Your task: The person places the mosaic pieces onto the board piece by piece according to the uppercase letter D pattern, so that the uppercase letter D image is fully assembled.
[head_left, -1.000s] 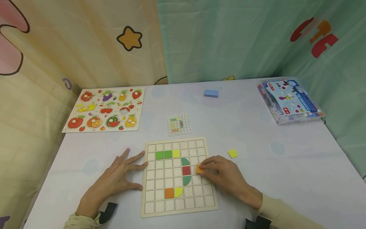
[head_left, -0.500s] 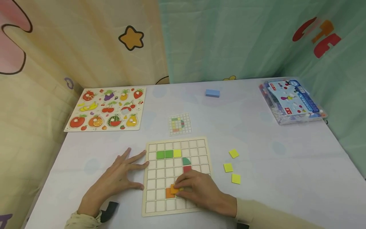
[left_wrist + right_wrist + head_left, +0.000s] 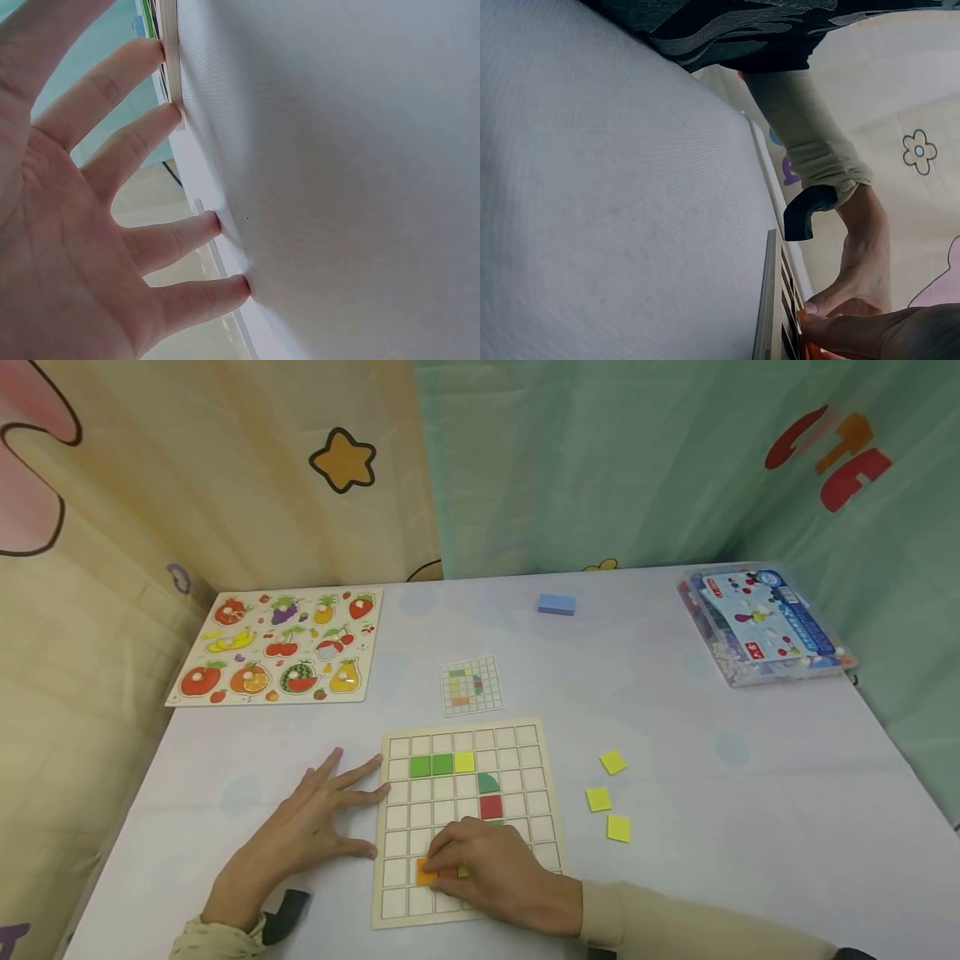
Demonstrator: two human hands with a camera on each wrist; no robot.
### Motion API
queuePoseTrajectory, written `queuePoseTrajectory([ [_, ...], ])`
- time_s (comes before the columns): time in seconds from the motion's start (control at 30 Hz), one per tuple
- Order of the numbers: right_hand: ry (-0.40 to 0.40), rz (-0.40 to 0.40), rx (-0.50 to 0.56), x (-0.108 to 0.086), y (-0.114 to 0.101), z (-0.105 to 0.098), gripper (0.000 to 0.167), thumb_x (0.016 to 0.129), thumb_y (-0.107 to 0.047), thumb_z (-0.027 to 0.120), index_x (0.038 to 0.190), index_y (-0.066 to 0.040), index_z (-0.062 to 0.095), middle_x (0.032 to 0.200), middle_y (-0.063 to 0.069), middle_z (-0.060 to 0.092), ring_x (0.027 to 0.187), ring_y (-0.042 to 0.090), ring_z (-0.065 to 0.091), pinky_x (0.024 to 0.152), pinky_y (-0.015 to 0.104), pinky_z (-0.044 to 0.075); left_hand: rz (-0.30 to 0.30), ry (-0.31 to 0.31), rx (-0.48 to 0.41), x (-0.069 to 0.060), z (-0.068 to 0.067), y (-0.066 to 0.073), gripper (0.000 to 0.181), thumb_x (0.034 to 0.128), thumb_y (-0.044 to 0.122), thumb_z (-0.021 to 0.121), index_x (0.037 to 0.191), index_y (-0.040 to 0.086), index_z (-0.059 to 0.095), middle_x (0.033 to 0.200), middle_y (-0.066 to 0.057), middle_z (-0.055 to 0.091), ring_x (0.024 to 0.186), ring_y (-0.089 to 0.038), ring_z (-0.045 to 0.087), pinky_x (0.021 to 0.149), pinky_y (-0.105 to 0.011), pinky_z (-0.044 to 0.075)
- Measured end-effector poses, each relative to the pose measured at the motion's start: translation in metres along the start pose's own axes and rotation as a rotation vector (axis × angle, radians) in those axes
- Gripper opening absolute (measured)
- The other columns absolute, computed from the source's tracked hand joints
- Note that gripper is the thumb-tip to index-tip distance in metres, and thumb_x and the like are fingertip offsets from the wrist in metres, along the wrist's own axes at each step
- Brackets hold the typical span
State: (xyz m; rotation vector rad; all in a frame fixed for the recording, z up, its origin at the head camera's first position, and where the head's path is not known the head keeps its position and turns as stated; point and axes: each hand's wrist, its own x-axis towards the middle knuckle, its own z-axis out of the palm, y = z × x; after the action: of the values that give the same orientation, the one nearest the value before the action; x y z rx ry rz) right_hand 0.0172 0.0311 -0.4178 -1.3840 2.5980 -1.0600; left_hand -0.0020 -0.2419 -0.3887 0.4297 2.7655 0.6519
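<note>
My right hand (image 3: 502, 872) pinches an orange square tile (image 3: 424, 872) between thumb and fingers, over a lower-left cell of the gridded board (image 3: 381, 910). It partly hides another orange tile and a yellow quarter-round tile beside it. Two green tiles (image 3: 431, 766) and a yellow tile (image 3: 464, 762) lie in the upper row. Below them sit a teal quarter-round tile (image 3: 488, 782) and a red tile (image 3: 491, 807); a second teal piece is mostly covered. My left hand (image 3: 307, 827) is spread at the board's left edge; in the left wrist view fingertips (image 3: 171, 114) touch that edge.
Several yellow tiles (image 3: 598, 799) lie loose right of the board. A small pattern card (image 3: 472, 686) lies behind it. Farther back are a fruit puzzle board (image 3: 277, 647), a blue block (image 3: 557, 604) and a clear box of parts (image 3: 765, 625).
My right hand has carried the orange tile left and toward me across the board. Two loose yellow tiles, formerly behind that hand, now show. My left hand stays in place.
</note>
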Motion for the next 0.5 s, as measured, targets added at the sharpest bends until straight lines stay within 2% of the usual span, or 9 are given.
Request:
queuePoseTrajectory([
  [0.1, -0.013, 0.007, -0.021, 0.0029, -0.0013, 0.0018, 0.016, 0.082, -0.026, 0.081, 0.097, -0.02, 0.08, 0.1, -0.016, 0.066, 0.096, -0.001, 0.06, 0.081, 0.008, 0.047, -0.007, -0.001, -0.004, -0.0005, 0.0001, -0.0003, 0.08, 0.0533, 0.044, 0.092, 0.127, 0.024, 0.068, 0.154, 0.002, 0.041, 0.146, -0.047, 0.013, 0.111, -0.071, 0.014],
  [0.5, -0.056, 0.04, -0.115, 0.0089, -0.007, 0.0041, 0.013, 0.083, -0.028, 0.079, 0.095, -0.024, 0.08, 0.099, -0.017, 0.064, 0.087, -0.002, 0.058, 0.059, 0.002, 0.036, -0.004, -0.001, -0.028, 0.0001, 0.0016, -0.0017, 0.079, 0.0535, 0.043, 0.092, 0.126, 0.024, 0.069, 0.154, 0.003, 0.041, 0.146, -0.046, 0.011, 0.112, -0.07, 0.012],
])
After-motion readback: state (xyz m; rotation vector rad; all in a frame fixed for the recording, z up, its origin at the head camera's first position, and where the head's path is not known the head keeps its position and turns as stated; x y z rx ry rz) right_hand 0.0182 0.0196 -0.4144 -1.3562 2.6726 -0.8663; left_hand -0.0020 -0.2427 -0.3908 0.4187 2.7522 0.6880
